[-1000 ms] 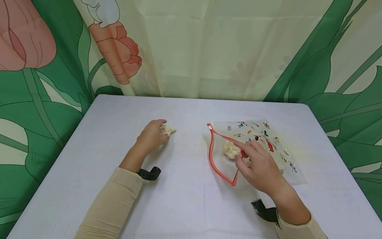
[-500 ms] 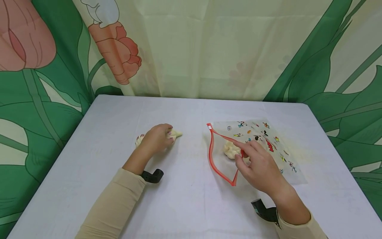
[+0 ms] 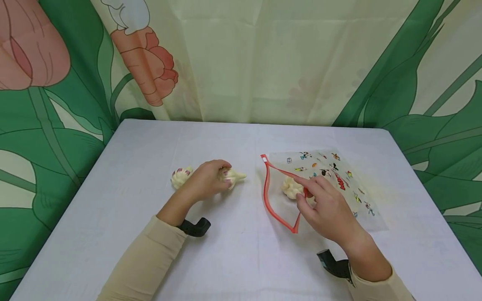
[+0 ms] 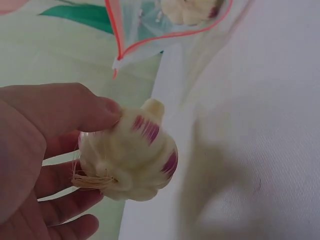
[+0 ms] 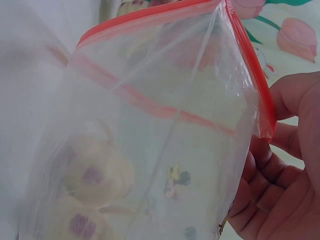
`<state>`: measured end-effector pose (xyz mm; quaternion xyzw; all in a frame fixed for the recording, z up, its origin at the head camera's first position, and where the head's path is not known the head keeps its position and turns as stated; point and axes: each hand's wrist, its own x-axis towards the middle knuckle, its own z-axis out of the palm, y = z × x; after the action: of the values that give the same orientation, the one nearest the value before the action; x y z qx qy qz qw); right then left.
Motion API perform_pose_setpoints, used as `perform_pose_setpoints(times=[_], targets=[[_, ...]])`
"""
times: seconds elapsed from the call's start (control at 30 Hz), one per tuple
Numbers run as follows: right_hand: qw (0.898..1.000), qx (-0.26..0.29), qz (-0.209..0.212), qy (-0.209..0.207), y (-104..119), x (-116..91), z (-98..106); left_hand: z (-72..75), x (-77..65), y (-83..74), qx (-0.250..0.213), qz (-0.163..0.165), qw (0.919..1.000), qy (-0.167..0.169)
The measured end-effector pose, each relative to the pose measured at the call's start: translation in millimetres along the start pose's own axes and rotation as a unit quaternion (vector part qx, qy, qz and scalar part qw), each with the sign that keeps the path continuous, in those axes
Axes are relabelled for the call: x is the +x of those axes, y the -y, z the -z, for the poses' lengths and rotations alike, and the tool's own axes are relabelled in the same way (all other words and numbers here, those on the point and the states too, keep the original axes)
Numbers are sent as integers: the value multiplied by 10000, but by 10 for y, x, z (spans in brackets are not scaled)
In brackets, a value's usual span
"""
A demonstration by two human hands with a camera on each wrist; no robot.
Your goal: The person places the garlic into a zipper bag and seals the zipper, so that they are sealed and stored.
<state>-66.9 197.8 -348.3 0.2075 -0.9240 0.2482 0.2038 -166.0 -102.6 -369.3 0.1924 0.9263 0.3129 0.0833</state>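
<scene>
My left hand point(image 3: 203, 179) grips a garlic bulb point(image 3: 234, 177) between thumb and fingers, its stem pointing right toward the bag. In the left wrist view the held bulb point(image 4: 132, 155) shows purple streaks and a tuft of roots. My right hand point(image 3: 329, 209) pinches the red rim of a clear zip bag point(image 3: 361, 209) printed with small cartoon figures, and its mouth gapes to the left. A garlic bulb point(image 3: 291, 188) shows just inside the mouth. Through the plastic in the right wrist view I see two bulbs point(image 5: 97, 172).
Another garlic bulb point(image 3: 180, 176) lies on the white-covered table point(image 3: 233, 259), left of my left hand and close to the wrist. A printed curtain point(image 3: 241, 62) hangs behind the table's far edge.
My left hand has moved right and slightly nearer with the garlic bulb in its grip, uncovering the other bulb on the table. My right hand and the bag have stayed in place.
</scene>
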Motion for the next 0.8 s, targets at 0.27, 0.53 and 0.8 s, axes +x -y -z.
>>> perform_pose_setpoints(times=[0.27, 0.53, 0.8], targets=[[9999, -22, 88, -45, -4, 14, -6, 8, -82, -181, -241, -247, 9994, 20], [10000, -11, 60, 8, 14, 20, 7, -139, -65, -308, -806, -500, 9953, 202], [10000, -2, 90, -41, 6, 14, 6, -319, -5, -408, -1129, -488, 9921, 250]])
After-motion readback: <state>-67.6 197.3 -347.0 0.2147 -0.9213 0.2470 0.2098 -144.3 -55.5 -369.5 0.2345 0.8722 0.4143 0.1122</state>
